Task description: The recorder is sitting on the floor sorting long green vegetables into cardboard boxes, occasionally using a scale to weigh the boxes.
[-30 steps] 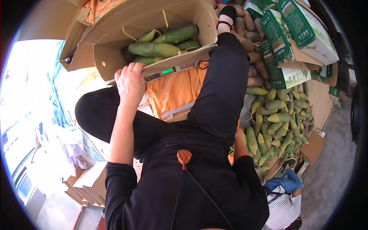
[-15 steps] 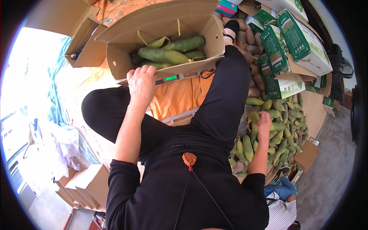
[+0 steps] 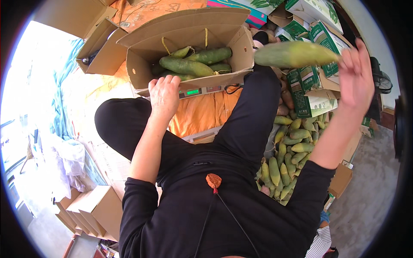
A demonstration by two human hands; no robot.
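A cardboard box with two yellow rope loops stands open in front of me, several green radishes lying inside. Over its near rim curl the fingers of my left hand, closed on the cardboard. My right hand is raised at the right and pinches the thin end of a long green radish. That radish is held level in the air, its thick end beside the box's right wall, and it is slightly blurred. Below my right arm lies a heap of green radishes.
Under the box, a scale with a lit green display rests on orange sheeting. Green-and-white cartons are stacked at the right, with brownish roots beside them. Folded cardboard boxes stand at lower left. Part of another person's striped top shows at lower right.
My right hand has lifted a green radish from the heap and swung it up and to the right. My left hand stays at the box rim. The view has shifted slightly.
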